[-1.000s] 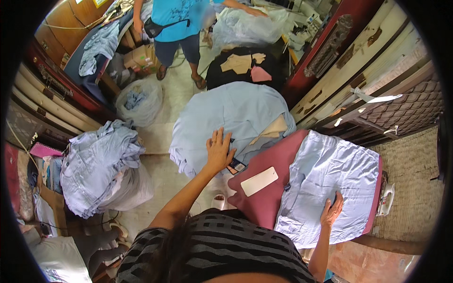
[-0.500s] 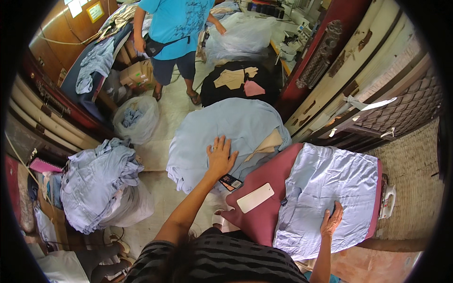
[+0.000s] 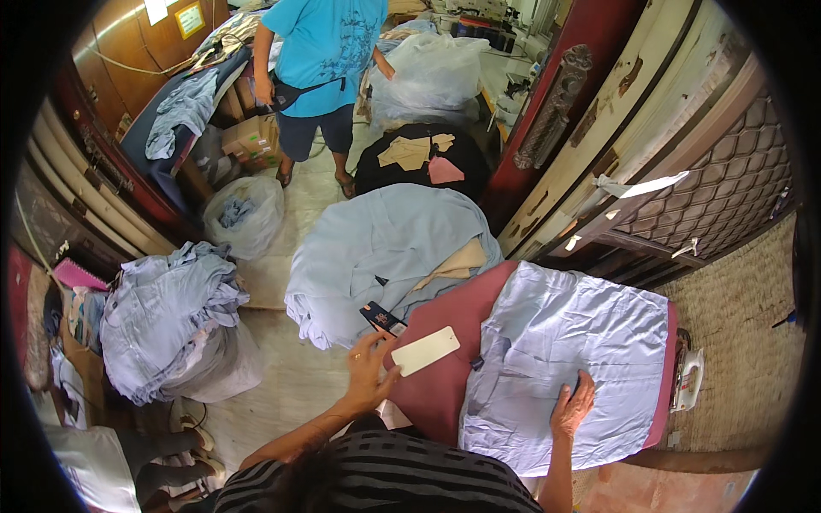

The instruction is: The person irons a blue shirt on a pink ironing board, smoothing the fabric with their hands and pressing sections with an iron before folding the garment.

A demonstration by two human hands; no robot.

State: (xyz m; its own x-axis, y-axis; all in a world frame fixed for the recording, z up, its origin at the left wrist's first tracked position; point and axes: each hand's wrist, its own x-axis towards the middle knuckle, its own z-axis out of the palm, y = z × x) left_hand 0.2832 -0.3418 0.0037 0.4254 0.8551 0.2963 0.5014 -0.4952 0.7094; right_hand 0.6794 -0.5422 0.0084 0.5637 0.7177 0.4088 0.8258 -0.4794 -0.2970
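My left hand (image 3: 368,374) is at the left edge of the maroon padded board (image 3: 428,308), thumb and fingers apart. Its fingertips are beside a dark printed tag (image 3: 382,318). Near the thumb lies a whitish flat rectangle with rounded corners (image 3: 425,351); I cannot tell whether the thumb touches it. My right hand (image 3: 573,406) rests with fingers extended on a wrinkled pale blue cloth (image 3: 564,342) spread over the board. A dark patch shows by its fingers, too small to make out. At the cloth's left edge sits a small dark piece (image 3: 476,364).
Beyond the board sits a large pale blue cloth bundle (image 3: 376,239). An iron (image 3: 688,380) stands at the board's right end. More cloth is heaped (image 3: 171,316) at left. A person in a blue shirt (image 3: 321,51) stands ahead, near a black bundle with cut pieces (image 3: 380,167).
My left hand has left the blue bundle and come back toward me, to the board's edge near the tag. My right hand remains on the cloth. The whole view has shifted slightly.
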